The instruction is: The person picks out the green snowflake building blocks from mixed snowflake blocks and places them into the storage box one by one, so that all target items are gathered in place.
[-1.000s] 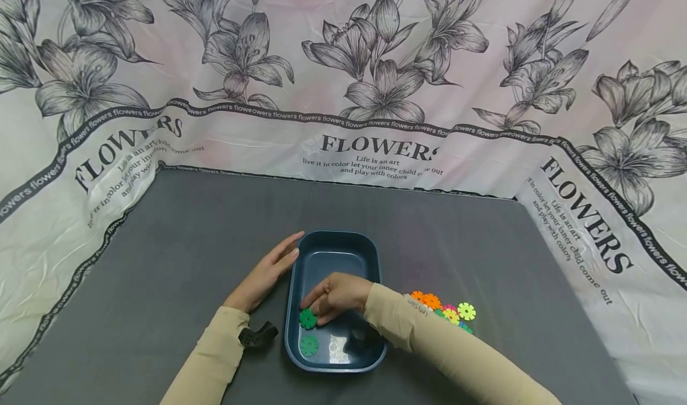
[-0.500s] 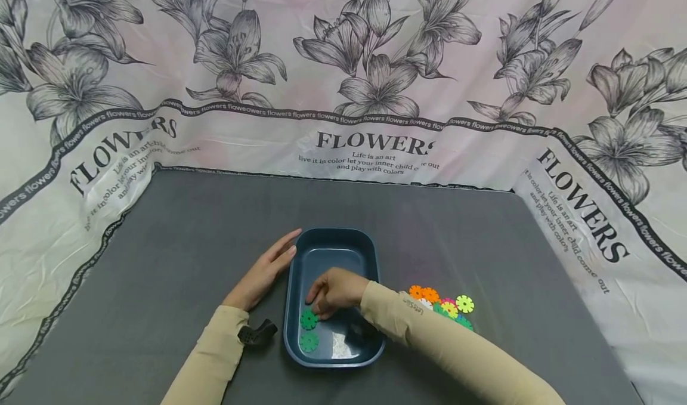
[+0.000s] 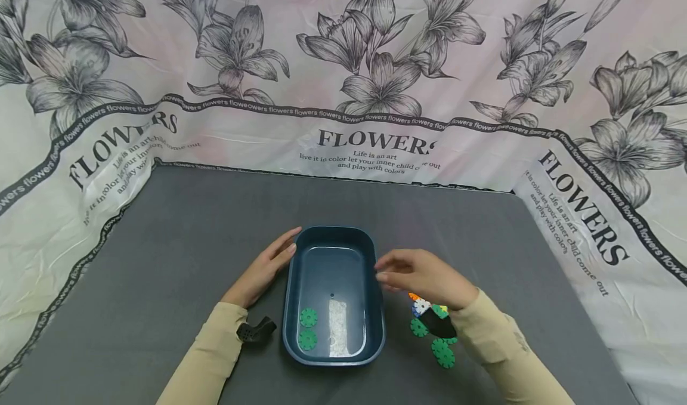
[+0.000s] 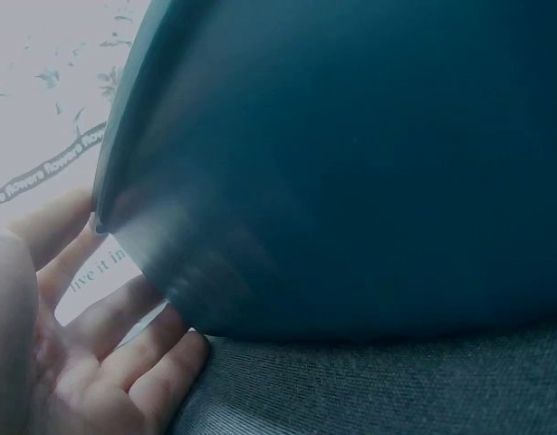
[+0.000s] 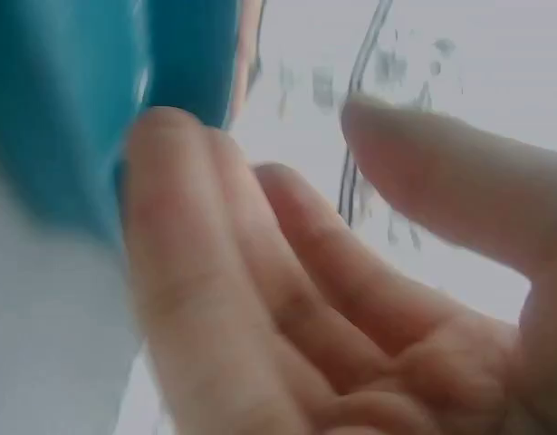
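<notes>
A dark blue rectangular tray (image 3: 333, 280) lies lengthwise before me. My left hand (image 3: 261, 272) rests along its left side near the far corner; in the left wrist view the fingers reach the tray's outer wall (image 4: 350, 181). Two green notched plastic discs (image 3: 308, 317) lie flat at the tray's near left, one behind the other. My right hand (image 3: 426, 275) is at the tray's right rim, with nothing between its thumb and fingers in the right wrist view. Beneath and beside its wrist lies a pile of similar discs, including a white disc (image 3: 421, 307) and green discs (image 3: 443, 353).
Part of the pile, with an orange disc (image 3: 412, 296) and a yellow one, is hidden by the right hand and its black wrist camera (image 3: 437, 324). The dark grey tabletop (image 3: 214, 214) is bordered by a flower-printed cloth (image 3: 370, 160).
My right hand has left the green discs inside the tray and moved right, over to the tray's right rim near the pile. The left hand stays at the tray's left side.
</notes>
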The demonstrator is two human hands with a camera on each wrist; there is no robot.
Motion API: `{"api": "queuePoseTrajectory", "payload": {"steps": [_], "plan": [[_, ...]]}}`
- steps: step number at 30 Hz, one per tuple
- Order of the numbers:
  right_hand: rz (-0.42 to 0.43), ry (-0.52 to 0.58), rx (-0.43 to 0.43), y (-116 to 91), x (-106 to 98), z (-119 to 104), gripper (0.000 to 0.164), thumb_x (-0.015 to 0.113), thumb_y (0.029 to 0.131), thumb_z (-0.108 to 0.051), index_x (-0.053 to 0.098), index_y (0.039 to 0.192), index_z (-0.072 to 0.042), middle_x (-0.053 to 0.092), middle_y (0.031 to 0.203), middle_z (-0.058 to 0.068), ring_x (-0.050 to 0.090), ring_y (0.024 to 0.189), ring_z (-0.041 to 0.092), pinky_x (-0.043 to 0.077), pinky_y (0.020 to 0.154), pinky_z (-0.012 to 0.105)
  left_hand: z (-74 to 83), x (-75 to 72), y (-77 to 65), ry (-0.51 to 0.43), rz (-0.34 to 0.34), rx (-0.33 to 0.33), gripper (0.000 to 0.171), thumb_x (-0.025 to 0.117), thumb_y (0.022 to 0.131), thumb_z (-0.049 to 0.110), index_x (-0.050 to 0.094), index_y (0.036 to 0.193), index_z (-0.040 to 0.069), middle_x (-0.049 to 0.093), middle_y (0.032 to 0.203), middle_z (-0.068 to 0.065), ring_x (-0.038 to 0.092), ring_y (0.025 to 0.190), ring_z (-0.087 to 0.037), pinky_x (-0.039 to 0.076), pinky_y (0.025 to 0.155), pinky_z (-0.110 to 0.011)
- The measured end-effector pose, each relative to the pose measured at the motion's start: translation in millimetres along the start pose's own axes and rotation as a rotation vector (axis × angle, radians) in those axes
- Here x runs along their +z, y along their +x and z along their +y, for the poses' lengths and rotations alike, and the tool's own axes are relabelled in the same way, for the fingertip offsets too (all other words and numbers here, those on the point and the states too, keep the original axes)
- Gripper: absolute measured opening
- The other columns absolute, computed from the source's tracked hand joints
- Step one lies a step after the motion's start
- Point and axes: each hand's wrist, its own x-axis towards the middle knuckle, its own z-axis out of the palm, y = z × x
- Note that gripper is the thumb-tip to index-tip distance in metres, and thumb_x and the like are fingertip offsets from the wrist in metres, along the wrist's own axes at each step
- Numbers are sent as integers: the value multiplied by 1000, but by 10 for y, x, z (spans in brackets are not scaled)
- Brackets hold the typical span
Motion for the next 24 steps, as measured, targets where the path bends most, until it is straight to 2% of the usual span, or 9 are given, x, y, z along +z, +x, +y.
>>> {"api": "queuePoseTrajectory", "payload": {"steps": [4, 8, 11, 14, 17, 20, 24], "plan": [[96, -113, 76, -376, -158, 220, 33, 61, 94, -37, 64, 113, -10, 68, 92, 0, 65, 81, 17, 55, 71, 32, 33, -23, -6, 3, 9, 19, 51, 50, 97, 49, 34, 145, 43, 27, 155, -5, 27, 142, -29, 21, 115, -57], [177, -167, 195, -653, -176, 468, 33, 61, 94, -35, 64, 113, -8, 68, 91, 2, 64, 81, 17, 52, 66, 32, 64, -52, -8, -4, 10, 30, 51, 49, 97, 48, 34, 146, 42, 27, 154, -6, 28, 141, -29, 23, 115, -55], [230, -226, 274, -785, -161, 661, 32, 63, 93, -33, 64, 111, -7, 68, 91, 3, 63, 81, 17, 51, 64, 33, 74, -62, -9, -11, 7, 30, 51, 49, 98, 47, 33, 146, 42, 28, 153, -6, 30, 140, -30, 24, 114, -55], [255, -257, 329, -845, -131, 845, 29, 66, 91, -28, 64, 110, -6, 68, 90, 3, 63, 80, 17, 51, 64, 33, 68, -63, -12, -9, 7, 21, 51, 48, 98, 47, 33, 146, 42, 30, 153, -6, 32, 139, -30, 25, 113, -56], [254, -267, 348, -864, -74, 977, 29, 71, 87, -24, 64, 109, -5, 65, 86, 2, 61, 77, 15, 50, 63, 32, 55, -50, -20, -15, 5, 2, 51, 49, 97, 49, 33, 146, 42, 31, 152, -6, 34, 138, -30, 26, 112, -57], [254, -281, 330, -858, 8, 1052, 31, 75, 83, -21, 64, 106, -3, 59, 80, 1, 53, 70, 14, 44, 60, 30, 41, -25, -21, -25, -3, -12, 52, 49, 97, 49, 33, 146, 42, 33, 151, -6, 35, 136, -30, 27, 112, -56], [293, -326, 324, -847, 125, 1103, 29, 79, 78, -16, 61, 97, -3, 50, 73, 2, 44, 64, 16, 38, 56, 29, 29, 23, -7, -25, -12, -12, 52, 49, 97, 49, 34, 146, 42, 32, 151, -6, 35, 137, -30, 26, 112, -56]]}}
